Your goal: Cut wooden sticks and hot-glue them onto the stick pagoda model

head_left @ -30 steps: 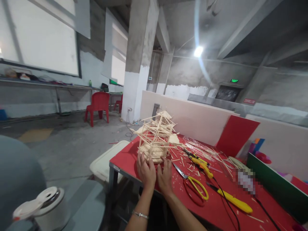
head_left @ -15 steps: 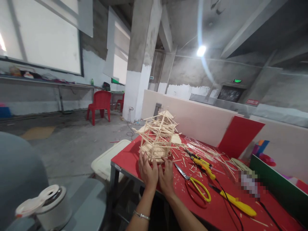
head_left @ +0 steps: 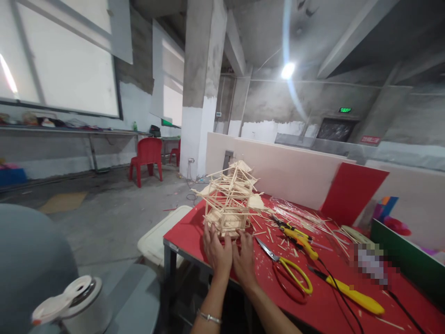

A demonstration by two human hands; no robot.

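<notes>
A pale wooden stick model (head_left: pixel 229 197), an open frame with a pointed top, stands upright at the near left of the red table (head_left: pixel 198 241). My left hand (head_left: pixel 218 250) grips the left front of its base, thumb at the front edge and fingers along the side. Beside it, my right hand (head_left: pixel 244 257) has its thumb and bent fingers on the base's front right; the fingertips are partly hidden. To the right lie scissors (head_left: pixel 285 266) with yellow and red handles, blades towards the model.
Yellow-handled pliers (head_left: pixel 299 241), a yellow-handled knife (head_left: pixel 354 294) and loose sticks (head_left: pixel 295 215) spread over the table's right side. A pale partition (head_left: pixel 278 167) runs behind. At the left, a white canister (head_left: pixel 86 306) stands on a grey stool (head_left: pixel 135 297). Black cords cross the right side.
The whole view has shifted slightly, putting the table a little lower and further right. Both hands stay at the model's base, and the model keeps its place on the table.
</notes>
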